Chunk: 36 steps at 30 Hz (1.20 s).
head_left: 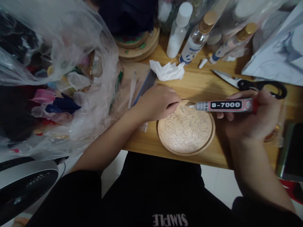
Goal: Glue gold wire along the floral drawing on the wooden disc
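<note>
A round wooden plate [187, 145] with flowers drawn in dark lines lies on the table in front of me. My right hand [253, 116] grips a tube of B-7000 glue [224, 105], held level with its thin nozzle pointing left over the plate's upper part. I cannot tell whether the tip touches the wood. At the plate's upper left rim, my left hand [161, 102] is closed with its fingers curled under. Whatever those fingers may hold is hidden.
A crumpled tissue [168, 71], white bottle [178, 31] and clear gold-capped bottles [196, 37] stand beyond the plate. Black-handled scissors [243, 83] lie behind my right hand. Plastic bags [90, 104] of small items crowd the left; a phone-like dark object [292, 151] lies right.
</note>
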Each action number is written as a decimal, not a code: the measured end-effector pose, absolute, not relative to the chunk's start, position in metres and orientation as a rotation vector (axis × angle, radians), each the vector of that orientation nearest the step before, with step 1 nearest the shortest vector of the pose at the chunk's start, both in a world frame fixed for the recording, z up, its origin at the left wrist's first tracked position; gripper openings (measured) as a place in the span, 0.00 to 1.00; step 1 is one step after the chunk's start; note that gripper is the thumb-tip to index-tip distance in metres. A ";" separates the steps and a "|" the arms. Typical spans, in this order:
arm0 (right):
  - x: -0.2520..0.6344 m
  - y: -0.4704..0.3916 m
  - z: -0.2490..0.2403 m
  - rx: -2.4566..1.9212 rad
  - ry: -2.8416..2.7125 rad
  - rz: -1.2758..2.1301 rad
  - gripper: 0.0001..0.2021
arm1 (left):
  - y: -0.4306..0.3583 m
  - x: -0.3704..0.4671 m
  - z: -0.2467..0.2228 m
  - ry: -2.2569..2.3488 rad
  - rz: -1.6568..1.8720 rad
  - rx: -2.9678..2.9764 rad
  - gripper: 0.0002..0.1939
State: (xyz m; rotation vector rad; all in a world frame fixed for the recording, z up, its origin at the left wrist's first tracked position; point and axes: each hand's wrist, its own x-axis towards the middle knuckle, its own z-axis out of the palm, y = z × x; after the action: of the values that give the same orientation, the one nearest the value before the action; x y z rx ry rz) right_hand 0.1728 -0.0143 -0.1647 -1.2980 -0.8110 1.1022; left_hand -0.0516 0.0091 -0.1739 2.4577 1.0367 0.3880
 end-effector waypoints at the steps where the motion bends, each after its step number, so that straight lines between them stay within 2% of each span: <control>1: 0.173 -0.014 -0.165 -1.298 -0.803 1.110 0.16 | 0.009 -0.052 -0.174 1.031 0.398 2.459 0.12; 36: 0.166 -0.017 -0.164 -1.287 -0.827 1.154 0.18 | 0.009 -0.051 -0.172 1.046 0.348 2.437 0.13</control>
State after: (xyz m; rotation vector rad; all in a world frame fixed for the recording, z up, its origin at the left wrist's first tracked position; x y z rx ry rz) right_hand 0.1664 -0.0169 -0.1641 -1.2875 -0.8272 1.1542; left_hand -0.0507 0.0088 -0.1725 2.4367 1.0460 0.3484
